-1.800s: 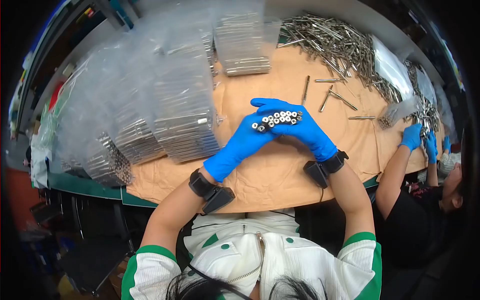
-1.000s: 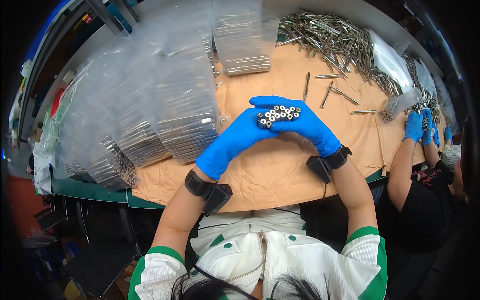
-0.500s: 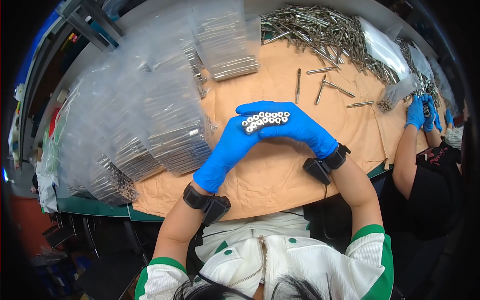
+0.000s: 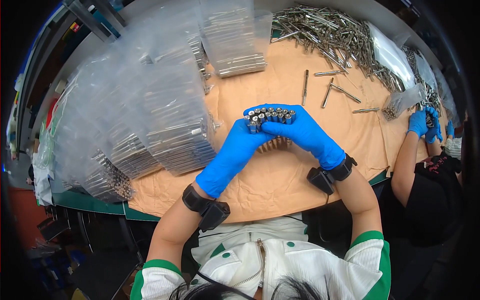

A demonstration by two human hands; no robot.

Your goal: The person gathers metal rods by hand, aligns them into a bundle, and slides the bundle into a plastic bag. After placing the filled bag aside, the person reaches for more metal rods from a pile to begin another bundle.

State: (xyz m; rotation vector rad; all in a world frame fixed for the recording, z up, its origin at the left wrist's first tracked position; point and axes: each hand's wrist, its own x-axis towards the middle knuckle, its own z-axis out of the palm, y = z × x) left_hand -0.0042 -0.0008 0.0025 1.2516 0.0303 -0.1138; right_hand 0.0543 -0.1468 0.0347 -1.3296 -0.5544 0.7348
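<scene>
Between my two blue-gloved hands is a bundle of metal rods (image 4: 270, 116), with round hollow ends facing up and the shafts pointing down below the fingers. My left hand (image 4: 239, 142) grips its left side, and my right hand (image 4: 302, 129) wraps its right side with the thumb across the front. The bundle is held over the brown paper (image 4: 240, 195). Beyond my right hand lie several loose metal rods (image 4: 305, 87) on the paper. To the left of my left hand are stacked clear plastic bags (image 4: 177, 132) filled with rows of similar rods.
A large heap of metal rods (image 4: 330, 35) fills the back right, with a clear plastic sheet (image 4: 390, 52) beside it. At far right a co-worker's gloved hands (image 4: 419, 122) handle rods near a small filled bag (image 4: 400, 102). More filled bags (image 4: 235, 55) stand at the back.
The bundle has tilted, so its rod sides and the shafts beneath my hands now show. Both hands still hold it. The whole view has shifted slightly.
</scene>
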